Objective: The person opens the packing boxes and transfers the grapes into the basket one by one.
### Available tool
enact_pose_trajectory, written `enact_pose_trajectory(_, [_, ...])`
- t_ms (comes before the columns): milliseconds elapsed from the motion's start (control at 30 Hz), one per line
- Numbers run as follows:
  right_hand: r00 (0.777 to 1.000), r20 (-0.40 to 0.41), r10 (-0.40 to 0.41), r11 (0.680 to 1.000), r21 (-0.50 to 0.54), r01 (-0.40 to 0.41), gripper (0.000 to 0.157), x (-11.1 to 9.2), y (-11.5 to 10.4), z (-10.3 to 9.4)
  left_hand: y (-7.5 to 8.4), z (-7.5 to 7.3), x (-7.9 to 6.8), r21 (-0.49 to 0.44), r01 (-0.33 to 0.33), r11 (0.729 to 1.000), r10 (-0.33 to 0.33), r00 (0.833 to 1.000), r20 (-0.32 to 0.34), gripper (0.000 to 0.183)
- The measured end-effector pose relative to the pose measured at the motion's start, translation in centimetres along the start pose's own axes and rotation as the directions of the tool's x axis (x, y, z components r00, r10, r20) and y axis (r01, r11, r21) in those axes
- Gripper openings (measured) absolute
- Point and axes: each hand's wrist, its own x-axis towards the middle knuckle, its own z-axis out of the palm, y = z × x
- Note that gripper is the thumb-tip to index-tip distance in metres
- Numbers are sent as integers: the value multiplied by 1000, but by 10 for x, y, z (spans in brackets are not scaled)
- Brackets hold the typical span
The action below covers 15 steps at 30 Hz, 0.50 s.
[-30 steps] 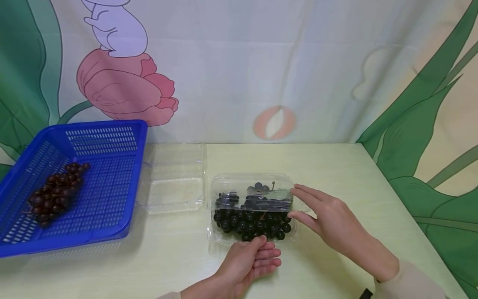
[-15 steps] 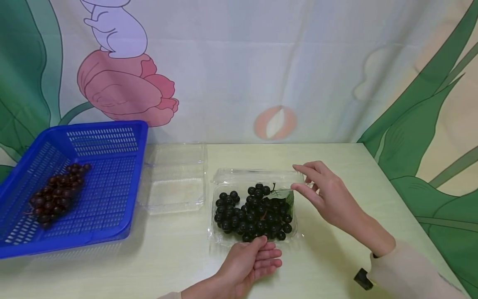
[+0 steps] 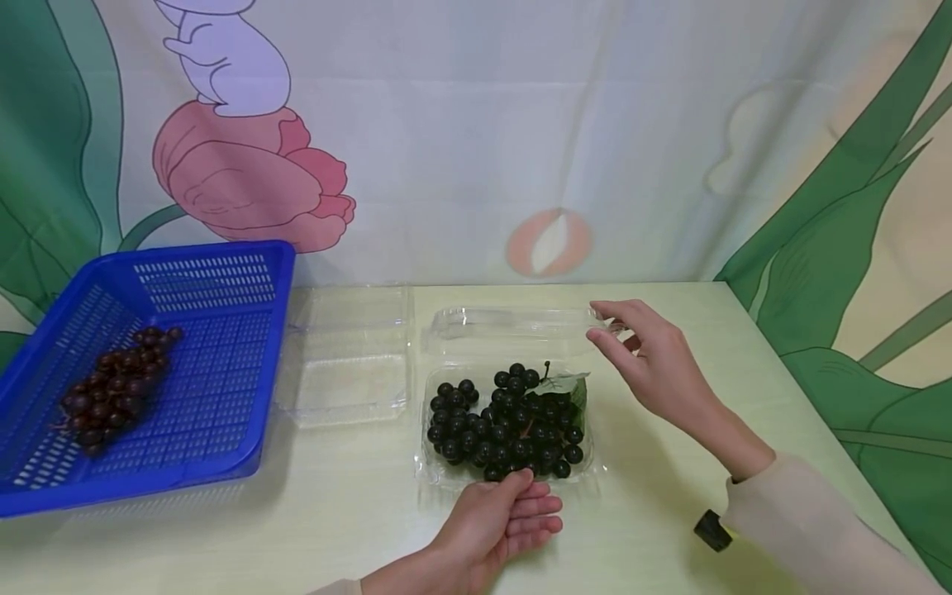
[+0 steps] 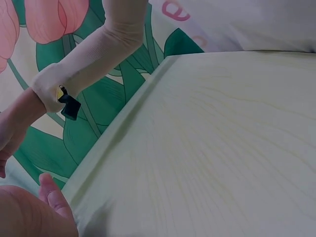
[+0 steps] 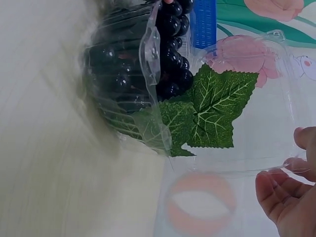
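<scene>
A clear plastic clamshell box [image 3: 420, 463] stands on the table, holding a bunch of black grapes [image 3: 513, 430] with green leaves [image 5: 217, 106]. Its hinged lid [image 3: 513, 326] is tilted up and back, off the grapes. My right hand [image 3: 654, 359] pinches the lid's right edge between thumb and fingertips; the right wrist view shows this hand [image 5: 294, 185] at the lid's border. My left hand [image 3: 494, 525] lies palm up in front of the box, its thumb touching the front rim and its other fingers loosely extended below. The left wrist view shows only part of this hand [image 4: 37, 212].
A blue basket [image 3: 275, 355] at the left holds a bunch of dark red grapes [image 3: 119, 384]. Between basket and box lies another clear clamshell box [image 3: 349, 388], standing open. A printed curtain [image 3: 476, 165] hangs along the table's back edge.
My right hand has moved up and away from me, swinging the lid from over the grapes to the back. The left hand stays at the front rim.
</scene>
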Motion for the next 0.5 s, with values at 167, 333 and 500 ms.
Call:
enact_pose_trajectory(167, [998, -13, 64, 997, 34, -63, 35, 8, 4, 4, 2, 1, 0, 2, 18, 1000, -18, 1000, -8, 39])
enact_pose_trajectory(333, [991, 8, 135, 987, 86, -135, 30, 14, 12, 7, 1, 1, 0, 14, 10, 1000, -10, 1000, -8, 40])
enact_pose_trajectory(500, [978, 93, 187, 975, 106, -197, 30, 15, 18, 9, 2, 0, -1, 19, 11, 1000, -11, 1000, -9, 40])
